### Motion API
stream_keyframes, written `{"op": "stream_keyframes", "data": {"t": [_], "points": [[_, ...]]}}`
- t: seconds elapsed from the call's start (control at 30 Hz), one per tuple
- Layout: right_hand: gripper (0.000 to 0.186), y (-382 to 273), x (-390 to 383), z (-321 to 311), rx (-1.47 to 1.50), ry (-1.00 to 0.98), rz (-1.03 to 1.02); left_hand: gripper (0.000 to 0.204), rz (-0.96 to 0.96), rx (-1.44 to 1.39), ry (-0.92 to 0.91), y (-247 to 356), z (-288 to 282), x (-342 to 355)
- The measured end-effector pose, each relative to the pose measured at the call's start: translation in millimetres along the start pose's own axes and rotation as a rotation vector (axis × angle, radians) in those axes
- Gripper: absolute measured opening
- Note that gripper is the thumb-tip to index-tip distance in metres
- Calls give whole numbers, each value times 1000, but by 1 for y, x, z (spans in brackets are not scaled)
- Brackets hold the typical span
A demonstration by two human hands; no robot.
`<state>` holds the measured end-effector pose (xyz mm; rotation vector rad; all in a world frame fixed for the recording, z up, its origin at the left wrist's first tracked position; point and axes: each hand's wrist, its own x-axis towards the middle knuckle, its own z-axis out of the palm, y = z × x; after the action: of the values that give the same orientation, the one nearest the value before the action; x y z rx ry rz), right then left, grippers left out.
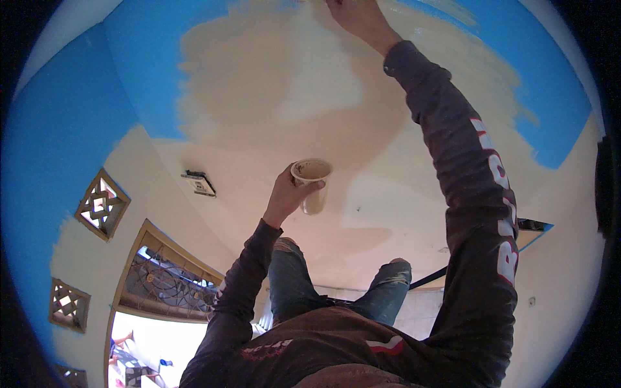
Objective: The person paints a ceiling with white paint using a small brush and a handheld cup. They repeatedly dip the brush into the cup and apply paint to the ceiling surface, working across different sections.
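The wall before me (369, 152) fills most of the view, pale cream across its middle, with brushy, ragged edges where it meets blue at the upper left and upper right. Patches of the cream look lighter and darker. The side wall (55, 136) on my left is blue higher up and cream lower down. My dark long-sleeved top (462, 174) spreads over the lower part, its right sleeve, with pale lettering, reaching far up. Low on the left stands a wood-framed doorway (123, 275), brightly lit, with scrolled metalwork (158, 284) across its upper part. My worn blue jeans (291, 278) show below the cup. Near the doorway, a diamond-shaped lattice vent (101, 205) sits above a squarer vent (70, 305).

My right hand (362, 19) is raised to the top edge of the view, in front of the cream; its fingers are partly cut off, so I cannot tell what, if anything, they grasp. My left hand (282, 199) is wrapped around a pale cup (314, 204), thumb across its front below the rim. The cup is near the middle of the view, mouth toward me, with dark specks inside the rim. Smaller yet, a rectangular fixture (199, 183) sits on the cream to the cup's left.
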<state>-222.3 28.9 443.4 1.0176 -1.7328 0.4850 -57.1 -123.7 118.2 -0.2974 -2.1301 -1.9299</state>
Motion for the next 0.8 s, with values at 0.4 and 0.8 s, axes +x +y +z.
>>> {"op": "stream_keyframes", "data": {"t": [0.4,0.8], "points": [[24,50,-37,-86,-70,8,171,56,9,15,-7,-6,7,-2],[36,181,-152,-280,-645,-142,322,63,-2,-40,-123,-16,45,6]]}}
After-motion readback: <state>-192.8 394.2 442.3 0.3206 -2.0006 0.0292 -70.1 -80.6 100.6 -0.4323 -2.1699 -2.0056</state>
